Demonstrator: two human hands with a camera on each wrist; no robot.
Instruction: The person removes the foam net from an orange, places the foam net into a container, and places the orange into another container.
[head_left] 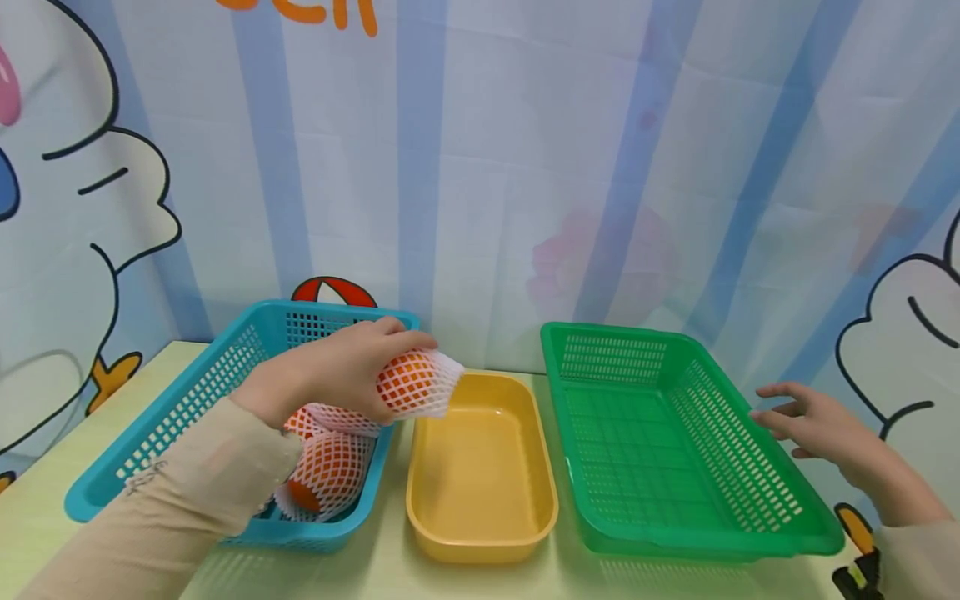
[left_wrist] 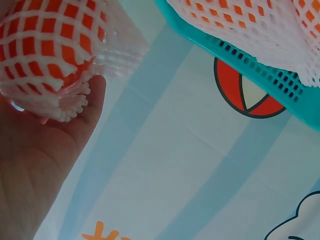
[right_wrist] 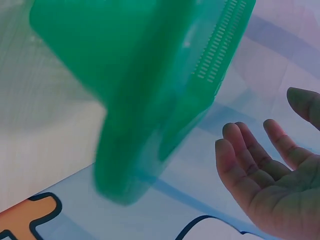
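My left hand [head_left: 348,367] grips an orange fruit [head_left: 412,383] wrapped in a white foam net, held above the gap between the blue basket [head_left: 225,367] and the yellow tray [head_left: 480,542]. The left wrist view shows the fruit [left_wrist: 45,50] close up, its net open at one end. Several more netted fruits [head_left: 337,471] lie in the blue basket, partly hidden by the left arm. My right hand [head_left: 817,425] hangs with loosely bent fingers by the right rim of the green basket [head_left: 585,492] and holds nothing.
All three containers stand side by side on a pale table [head_left: 382,575]. The yellow tray is between the two baskets. Close behind them hangs a striped cloth backdrop [head_left: 480,183] with cartoon figures.
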